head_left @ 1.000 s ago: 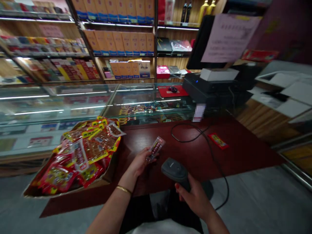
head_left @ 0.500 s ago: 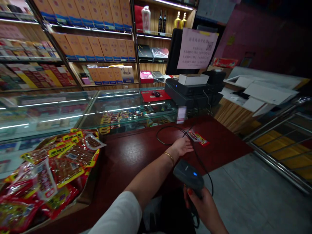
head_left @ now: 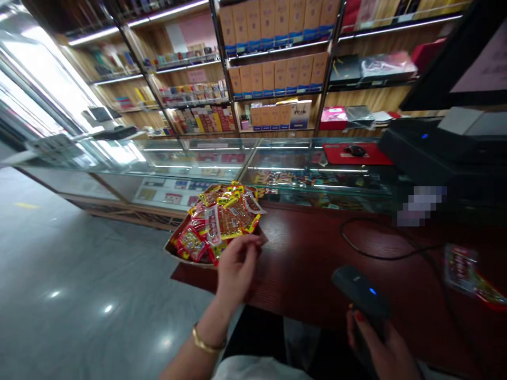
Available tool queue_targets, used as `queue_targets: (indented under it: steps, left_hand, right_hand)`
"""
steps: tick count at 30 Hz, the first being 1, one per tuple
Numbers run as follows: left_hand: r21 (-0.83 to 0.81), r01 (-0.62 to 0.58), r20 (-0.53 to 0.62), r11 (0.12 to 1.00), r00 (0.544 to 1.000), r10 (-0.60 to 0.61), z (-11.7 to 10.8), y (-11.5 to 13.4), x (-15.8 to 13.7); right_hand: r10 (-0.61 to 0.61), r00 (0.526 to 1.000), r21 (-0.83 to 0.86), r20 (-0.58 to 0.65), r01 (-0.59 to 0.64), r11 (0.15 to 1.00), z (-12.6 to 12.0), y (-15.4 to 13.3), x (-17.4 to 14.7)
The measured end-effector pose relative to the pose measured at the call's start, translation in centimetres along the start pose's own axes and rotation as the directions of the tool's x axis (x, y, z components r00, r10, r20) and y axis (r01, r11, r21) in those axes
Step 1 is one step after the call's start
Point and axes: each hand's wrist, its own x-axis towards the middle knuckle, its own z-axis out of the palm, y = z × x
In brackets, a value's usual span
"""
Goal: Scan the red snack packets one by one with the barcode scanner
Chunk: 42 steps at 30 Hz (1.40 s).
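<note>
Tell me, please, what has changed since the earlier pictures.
The left hand laid the clear packet by the red packet at the right, let go, then swung left to the box. The right hand still holds the scanner; the red packet stayed put.

From where I stand, the scanner (head_left: 358, 287) has a smooth, matt plastic housing; its cable (head_left: 376, 257) wears a dull sheath that looks like plastic or rubber. The snack packets (head_left: 232, 217) are glossy plastic film, creased and light-catching. The box (head_left: 178, 257) appears to be plain matt cardboard. The tabletop (head_left: 301, 274) is smooth and wood-like, with a semi-gloss sheen. The display counter (head_left: 190, 158) presents clear, reflective glass. The bracelet (head_left: 208, 340) is polished metal. The floor (head_left: 119, 295) is smooth and glossy. The shelf backing (head_left: 364, 98) shows wood grain.
</note>
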Motion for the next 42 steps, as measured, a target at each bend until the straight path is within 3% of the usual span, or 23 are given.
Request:
queue_targets:
  steps: [2,5,8,11,17,22,25,28,30,32,33,35,37,39,42]
  left_hand:
    - [0.316,-0.046,-0.179,0.948,0.978,0.107,-4.8,-0.1,1.7]
    - [0.688,-0.013,-0.199,0.725,0.958,0.207,-8.3,-1.1,4.0]
    - [0.866,0.031,-0.114,0.500,0.984,0.137,-8.1,-2.2,5.3]
    - [0.894,0.089,-0.121,0.438,0.992,0.046,-7.1,-2.8,6.1]
    - [0.875,0.143,-0.187,0.461,0.981,0.049,-7.5,-3.1,7.8]
    - [0.849,0.167,-0.212,0.501,0.977,0.034,-7.1,-3.5,8.3]
    - [0.736,0.167,-0.246,0.656,0.969,0.028,-7.2,-3.1,8.3]
    - [0.480,0.029,-0.265,0.877,0.957,0.114,-6.9,-1.6,7.3]
    - [0.255,-0.033,-0.207,0.966,0.974,0.088,-5.5,-0.5,6.1]
    - [0.034,0.015,-0.020,0.999,1.000,-0.014,-2.9,-0.1,4.6]
    - [-0.055,0.075,0.112,0.996,0.991,-0.069,-1.2,-0.3,3.8]
    - [-0.158,0.222,0.374,0.962,0.915,-0.150,2.5,-1.4,2.5]
    - [-0.188,0.373,0.563,0.908,0.799,-0.212,5.9,-3.3,1.5]
    - [-0.163,0.483,0.652,0.860,0.707,-0.274,8.4,-5.2,0.9]
    - [-0.089,0.565,0.666,0.820,0.646,-0.373,10.0,-7.3,0.8]
  right_hand:
    - [0.001,0.999,0.019,0.054,-0.002,1.000,0.8,0.0,0.7]
    - [0.003,0.997,0.065,0.076,-0.007,0.998,1.8,-0.2,1.1]
    - [-0.004,0.996,0.050,0.093,-0.001,0.999,2.2,-0.6,0.9]
    - [0.014,0.996,0.019,0.090,-0.016,1.000,2.1,-0.6,0.6]
    - [0.003,0.992,0.015,0.126,-0.005,1.000,1.1,0.8,0.8]
    - [-0.007,0.996,0.015,0.087,0.006,1.000,1.0,0.7,0.7]
    - [-0.013,0.997,0.021,0.072,0.011,1.000,0.9,0.3,0.4]
    - [-0.010,0.999,0.033,0.047,0.008,0.999,0.5,-0.2,0.1]
    - [-0.013,0.999,0.029,0.047,0.012,1.000,0.3,-0.5,0.1]
    - [-0.013,0.999,0.012,0.035,0.013,1.000,0.1,-0.9,0.0]
    - [-0.017,1.000,-0.002,0.022,0.017,1.000,0.0,-1.1,0.0]
    - [-0.034,0.999,-0.040,0.004,0.034,0.999,0.0,-1.4,0.0]
    - [-0.064,0.998,-0.079,0.016,0.065,0.995,-0.1,-1.6,-0.1]
    - [-0.093,0.995,-0.105,0.034,0.096,0.990,-0.2,-1.7,-0.3]
    - [-0.104,0.993,-0.106,0.061,0.110,0.988,-0.3,-1.7,-0.7]
